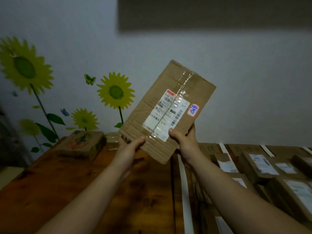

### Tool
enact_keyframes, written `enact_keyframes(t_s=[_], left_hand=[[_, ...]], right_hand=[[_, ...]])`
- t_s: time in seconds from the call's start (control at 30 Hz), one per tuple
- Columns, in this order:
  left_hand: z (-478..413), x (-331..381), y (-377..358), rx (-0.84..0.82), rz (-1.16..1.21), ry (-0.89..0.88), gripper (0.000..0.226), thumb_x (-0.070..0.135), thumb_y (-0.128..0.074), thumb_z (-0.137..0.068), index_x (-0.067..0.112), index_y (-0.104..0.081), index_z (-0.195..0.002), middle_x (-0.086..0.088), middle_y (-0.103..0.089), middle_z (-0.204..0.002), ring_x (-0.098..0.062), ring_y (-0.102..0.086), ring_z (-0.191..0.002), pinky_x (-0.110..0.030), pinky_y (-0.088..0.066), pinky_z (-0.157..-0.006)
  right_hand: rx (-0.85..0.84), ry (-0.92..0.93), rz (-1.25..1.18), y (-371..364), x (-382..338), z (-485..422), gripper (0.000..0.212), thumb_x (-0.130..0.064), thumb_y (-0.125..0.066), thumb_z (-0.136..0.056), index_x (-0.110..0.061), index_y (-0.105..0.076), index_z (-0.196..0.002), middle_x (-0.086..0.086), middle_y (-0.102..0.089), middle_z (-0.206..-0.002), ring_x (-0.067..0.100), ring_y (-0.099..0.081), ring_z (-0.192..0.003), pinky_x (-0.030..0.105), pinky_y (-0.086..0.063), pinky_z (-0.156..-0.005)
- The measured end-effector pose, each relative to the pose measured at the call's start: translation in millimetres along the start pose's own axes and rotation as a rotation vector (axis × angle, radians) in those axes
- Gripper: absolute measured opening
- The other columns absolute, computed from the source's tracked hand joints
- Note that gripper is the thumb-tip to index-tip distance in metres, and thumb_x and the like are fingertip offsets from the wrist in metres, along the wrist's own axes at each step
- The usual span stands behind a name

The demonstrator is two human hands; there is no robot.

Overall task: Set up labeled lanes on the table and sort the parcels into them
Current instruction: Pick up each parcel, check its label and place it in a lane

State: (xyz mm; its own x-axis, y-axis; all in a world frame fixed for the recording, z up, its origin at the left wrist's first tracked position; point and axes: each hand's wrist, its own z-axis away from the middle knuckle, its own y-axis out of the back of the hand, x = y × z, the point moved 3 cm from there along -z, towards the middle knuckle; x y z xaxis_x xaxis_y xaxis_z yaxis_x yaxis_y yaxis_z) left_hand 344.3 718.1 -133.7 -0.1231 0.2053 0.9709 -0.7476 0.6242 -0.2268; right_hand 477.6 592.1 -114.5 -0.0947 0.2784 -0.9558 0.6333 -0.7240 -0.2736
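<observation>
Parcel (168,107) at frame centre, raised above the table (67,183). Left hand (130,146) grips its lower left edge, right hand (184,141) its lower right. Lone box (81,144) on the table at centre left. Rows of parcels (263,166) lie at lower right, right of a divider strip (184,183).

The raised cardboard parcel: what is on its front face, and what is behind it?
A white shipping label under clear tape and a small handwritten sticker. Behind the parcel, the pale wall shows; its back face is covered.
</observation>
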Motion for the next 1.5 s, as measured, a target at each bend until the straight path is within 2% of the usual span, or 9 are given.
enact_keyframes(t_s=[0.2,0.6,0.73,0.87,0.97,1.07,1.17,1.33,1.5], left_hand=[[49.9,39.1,8.2,-0.299,-0.325,0.059,0.075,0.042,-0.069,-0.068,0.049,-0.039,-0.136,0.004,-0.062,-0.126,-0.025,-0.056,-0.119,-0.056,-0.038,-0.101],[151.7,-16.1,-45.9,-0.371,-0.093,0.03,0.069,0.01,-0.061,-0.085,0.037,-0.034,-0.143,-0.003,-0.062,-0.123,-0.018,-0.065,-0.1,-0.032,-0.055,-0.067],[186.1,-36.5,-96.3,-0.449,-0.149,0.077,0.063,0.018,-0.06,-0.089,0.041,-0.034,-0.141,0.0,-0.062,-0.121,-0.018,-0.064,-0.099,-0.035,-0.052,-0.067],[226.8,-56.6,-160.5,-0.596,-0.252,0.142,0.067,0.027,-0.062,-0.087,0.045,-0.026,-0.141,0.002,-0.061,-0.113,-0.02,-0.062,-0.096,-0.039,-0.053,-0.068],[257.8,-79.0,-217.0,-0.692,-0.295,0.194,0.084,0.026,-0.069,-0.082,0.051,-0.017,-0.143,-0.001,-0.058,-0.117,-0.025,-0.059,-0.104,-0.05,-0.053,-0.081],[295.5,-105.0,-285.6,-0.741,-0.332,0.194,0.084,0.024,-0.068,-0.083,0.05,-0.016,-0.144,0.001,-0.058,-0.116,-0.022,-0.06,-0.102,-0.048,-0.053,-0.083],[341.5,-132.1,-362.3,-0.758,-0.29,0.253,0.071,0.023,-0.065,-0.085,0.046,-0.024,-0.139,-0.001,-0.06,-0.114,-0.025,-0.062,-0.098,-0.043,-0.055,-0.073],[382.8,-178.6,-463.0,-0.8,-0.25,0.364,0.067,0.025,-0.066,-0.085,0.042,-0.031,-0.14,-0.005,-0.064,-0.116,-0.032,-0.063,-0.104,-0.057,-0.048,-0.093],[381.6,-200.5,-523.6,-0.8,-0.336,0.394,0.068,0.035,-0.069,-0.081,0.045,-0.034,-0.138,-0.004,-0.064,-0.116,-0.033,-0.061,-0.106,-0.056,-0.046,-0.094]], right_hand=[[-0.161,-0.058,0.16,36.6,-11.5,59.0,0.075,-0.022,-0.071,-0.067,-0.029,-0.044,-0.136,0.001,-0.067,-0.119,0.024,-0.065,-0.107,0.05,-0.052,-0.093],[0.073,0.003,0.439,88.6,-35.5,199.4,0.042,-0.034,-0.059,-0.092,-0.042,-0.039,-0.128,-0.019,-0.06,-0.111,0.001,-0.058,-0.102,0.021,-0.047,-0.075],[0.118,-0.07,0.503,144.9,-43.1,249.7,0.048,-0.033,-0.068,-0.086,-0.042,-0.042,-0.126,-0.014,-0.063,-0.117,0.005,-0.06,-0.108,0.032,-0.048,-0.095],[0.257,-0.05,0.481,208.2,-62.2,299.2,0.033,-0.023,-0.063,-0.091,-0.038,-0.046,-0.115,-0.021,-0.061,-0.102,-0.007,-0.059,-0.091,0.007,-0.045,-0.07],[0.378,-0.032,0.508,264.7,-79.1,333.6,0.029,-0.023,-0.06,-0.093,-0.034,-0.048,-0.117,-0.019,-0.061,-0.102,-0.001,-0.059,-0.095,0.008,-0.044,-0.072],[0.499,-0.013,0.514,333.8,-98.2,370.0,0.037,-0.028,-0.062,-0.092,-0.033,-0.047,-0.125,-0.013,-0.061,-0.112,0.011,-0.058,-0.11,0.028,-0.047,-0.09],[0.553,0.009,0.517,404.3,-126.8,412.5,0.056,-0.027,-0.065,-0.089,-0.037,-0.035,-0.136,-0.026,-0.051,-0.109,0.007,-0.053,-0.111,0.032,-0.046,-0.095],[0.623,-0.005,0.849,501.6,-154.0,466.9,0.082,-0.042,-0.069,-0.083,-0.047,-0.015,-0.144,-0.017,-0.028,-0.132,0.007,-0.032,-0.123,0.036,-0.037,-0.105],[0.38,-0.121,1.217,553.9,-156.3,471.9,0.094,-0.054,-0.07,-0.077,-0.048,-0.008,-0.147,-0.018,0.006,-0.15,0.017,-0.015,-0.141,0.038,-0.028,-0.115]])
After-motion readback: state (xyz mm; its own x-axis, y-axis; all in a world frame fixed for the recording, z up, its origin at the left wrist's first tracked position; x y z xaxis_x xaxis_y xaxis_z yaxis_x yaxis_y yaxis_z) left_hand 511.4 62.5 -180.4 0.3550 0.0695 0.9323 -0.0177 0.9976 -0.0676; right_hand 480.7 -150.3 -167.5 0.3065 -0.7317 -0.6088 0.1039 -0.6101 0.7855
